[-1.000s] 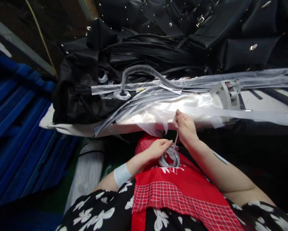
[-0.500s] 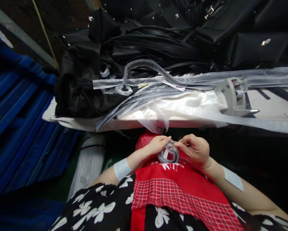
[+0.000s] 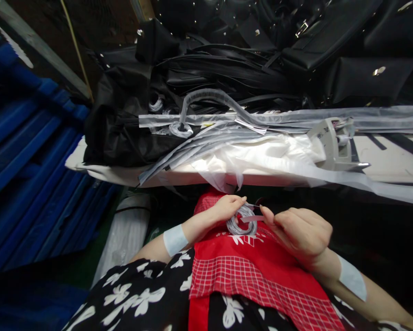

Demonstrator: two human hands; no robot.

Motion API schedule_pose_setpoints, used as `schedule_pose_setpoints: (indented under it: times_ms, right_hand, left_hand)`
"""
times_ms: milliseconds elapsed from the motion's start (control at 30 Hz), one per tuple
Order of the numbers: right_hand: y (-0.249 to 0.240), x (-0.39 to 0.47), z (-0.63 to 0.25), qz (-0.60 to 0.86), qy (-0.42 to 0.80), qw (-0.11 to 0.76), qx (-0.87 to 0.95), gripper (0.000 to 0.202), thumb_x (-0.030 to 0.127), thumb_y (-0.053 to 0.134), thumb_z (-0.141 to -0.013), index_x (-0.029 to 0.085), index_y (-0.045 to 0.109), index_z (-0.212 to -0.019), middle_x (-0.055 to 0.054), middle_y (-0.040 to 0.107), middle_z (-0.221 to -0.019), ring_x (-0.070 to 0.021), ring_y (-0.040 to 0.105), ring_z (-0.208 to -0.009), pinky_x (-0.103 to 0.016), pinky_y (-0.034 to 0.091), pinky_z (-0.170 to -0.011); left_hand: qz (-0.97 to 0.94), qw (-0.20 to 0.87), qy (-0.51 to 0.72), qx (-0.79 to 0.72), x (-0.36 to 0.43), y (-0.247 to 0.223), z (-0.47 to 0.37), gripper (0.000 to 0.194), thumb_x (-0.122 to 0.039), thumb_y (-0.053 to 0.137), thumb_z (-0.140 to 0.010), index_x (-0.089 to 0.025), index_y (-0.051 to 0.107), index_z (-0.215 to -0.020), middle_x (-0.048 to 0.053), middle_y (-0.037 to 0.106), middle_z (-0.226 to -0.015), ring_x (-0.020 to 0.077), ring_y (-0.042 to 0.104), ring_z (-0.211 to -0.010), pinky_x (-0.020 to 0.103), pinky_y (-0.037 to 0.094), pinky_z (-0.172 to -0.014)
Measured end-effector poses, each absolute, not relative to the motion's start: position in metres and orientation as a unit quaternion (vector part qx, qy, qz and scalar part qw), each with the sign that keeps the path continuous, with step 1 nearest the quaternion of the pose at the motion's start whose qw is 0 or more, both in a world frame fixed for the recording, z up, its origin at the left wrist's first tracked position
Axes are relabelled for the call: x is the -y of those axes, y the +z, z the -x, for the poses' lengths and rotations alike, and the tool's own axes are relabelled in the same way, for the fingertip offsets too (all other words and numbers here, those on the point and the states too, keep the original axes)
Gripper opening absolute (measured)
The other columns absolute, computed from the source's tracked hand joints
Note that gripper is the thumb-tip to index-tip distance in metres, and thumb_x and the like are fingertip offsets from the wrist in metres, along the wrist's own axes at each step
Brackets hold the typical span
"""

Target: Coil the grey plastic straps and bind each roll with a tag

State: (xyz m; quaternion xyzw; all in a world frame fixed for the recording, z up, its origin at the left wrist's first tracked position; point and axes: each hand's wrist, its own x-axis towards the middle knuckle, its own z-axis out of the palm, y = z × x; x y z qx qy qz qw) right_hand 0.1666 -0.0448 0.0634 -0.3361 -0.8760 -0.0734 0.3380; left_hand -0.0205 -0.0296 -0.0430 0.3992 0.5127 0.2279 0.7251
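My left hand (image 3: pixel 227 207) grips the upper edge of a small coil (image 3: pixel 231 226) of grey, plastic-looking strip, held in front of the red apron (image 3: pixel 240 250). To the right, my right hand (image 3: pixel 302 230) is closed, with thumb and finger pinched on a thin strand that runs back to the coil. Across the coil's opening lies a pale, flat strip (image 3: pixel 252 219) reaching toward the right hand. Whether that strip is also in the fingers I cannot tell.
A white-topped table (image 3: pixel 387 158) stands ahead with grey sleeved strips (image 3: pixel 189 145), white plastic sheeting (image 3: pixel 268 151) and a grey tape dispenser (image 3: pixel 333 142). Black bags (image 3: pixel 368 82) are heaped behind. Blue slatted panels (image 3: pixel 30 170) stand left, and a wrapped roll (image 3: pixel 127 230) is below the table.
My right hand has moved right, away from the coil, drawing a thin strand out. The pale strip has swung toward the right. My left hand stays at the coil.
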Motion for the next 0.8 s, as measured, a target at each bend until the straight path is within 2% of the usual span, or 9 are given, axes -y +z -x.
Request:
schedule_pose_setpoints:
  times_ms: [100,233,433,633,800]
  right_hand:
    - [0.064,0.043,-0.164,0.333,-0.080,0.333,0.879,0.033,0.016,0.074,-0.079,0.022,0.048,-0.059,0.007,0.047,-0.046,-0.0107,0.038,-0.045,-0.031,0.025,-0.050]
    - [0.060,0.044,-0.154,0.300,-0.094,0.324,0.892,0.035,0.017,0.070,-0.082,0.022,0.046,-0.057,0.006,0.043,-0.045,-0.0116,0.034,-0.045,-0.033,0.022,-0.050]
    - [0.051,0.051,-0.145,0.261,-0.083,0.323,0.906,0.030,0.013,0.073,-0.080,0.021,0.050,-0.062,0.007,0.047,-0.046,-0.0107,0.035,-0.045,-0.033,0.020,-0.050]
    - [0.039,0.059,-0.137,0.246,0.008,0.331,0.911,0.038,0.018,0.064,-0.089,0.020,0.047,-0.056,0.006,0.051,-0.047,-0.0087,0.040,-0.045,-0.029,0.027,-0.051]
    - [0.018,0.047,-0.139,0.267,-0.031,0.317,0.909,0.037,0.020,0.062,-0.090,0.021,0.049,-0.055,0.005,0.050,-0.046,-0.0096,0.042,-0.046,-0.029,0.028,-0.052]
  left_hand:
    - [-0.412,0.717,0.231,-0.513,0.031,-0.041,0.021,0.051,-0.061,0.052,-0.086,-0.013,0.069,-0.084,0.002,0.064,-0.059,0.0102,0.050,-0.040,0.023,0.036,-0.042]
    - [-0.430,0.707,0.229,-0.513,0.030,-0.041,0.020,0.050,-0.059,0.048,-0.088,-0.013,0.069,-0.087,0.003,0.065,-0.062,0.0119,0.053,-0.043,0.023,0.038,-0.045]
    - [-0.473,0.653,0.237,-0.542,0.027,-0.050,0.023,0.050,-0.058,0.054,-0.084,-0.012,0.069,-0.073,0.003,0.064,-0.063,0.0138,0.055,-0.060,0.024,0.041,-0.058]
    - [-0.484,0.642,0.228,-0.548,0.027,-0.051,0.026,0.053,-0.061,0.051,-0.083,-0.012,0.071,-0.076,0.004,0.067,-0.070,0.0160,0.056,-0.066,0.026,0.042,-0.063]
    - [-0.471,0.679,0.260,-0.500,0.028,-0.045,0.025,0.055,-0.061,0.054,-0.082,-0.010,0.073,-0.086,0.006,0.069,-0.078,0.0162,0.058,-0.070,0.026,0.044,-0.065]
